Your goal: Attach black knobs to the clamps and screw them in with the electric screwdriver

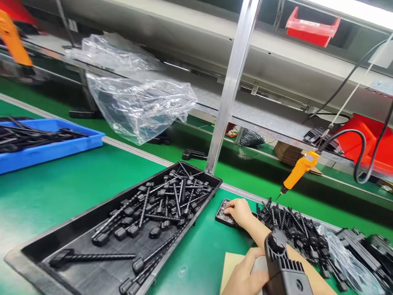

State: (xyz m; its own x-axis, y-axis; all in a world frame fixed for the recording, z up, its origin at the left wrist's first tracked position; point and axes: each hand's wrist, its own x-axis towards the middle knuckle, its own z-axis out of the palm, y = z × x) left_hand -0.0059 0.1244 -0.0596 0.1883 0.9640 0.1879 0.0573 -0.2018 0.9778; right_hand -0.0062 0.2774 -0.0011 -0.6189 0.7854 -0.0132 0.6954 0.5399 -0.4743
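At the bottom right, my left hand (245,276) is wrapped round a black plastic part (284,266) with a round knob and ridges at its top. My right hand (240,211) reaches beyond it, its fingertips down in a small black tray (225,221) of small metallic pieces. Its fingers are bent together; what they hold, if anything, is hidden. Left of my hands lies a long black tray (101,274) with many black ribbed rods with blocky heads. A heap of similar rods (294,233) rests right of my right hand.
An orange electric screwdriver (299,172) hangs above the rod heap. A blue bin (61,149) of black parts sits at left. Clear plastic (141,106) droops from the shelf. A metal post (229,90) rises behind the long tray. More black parts (362,250) lie at right.
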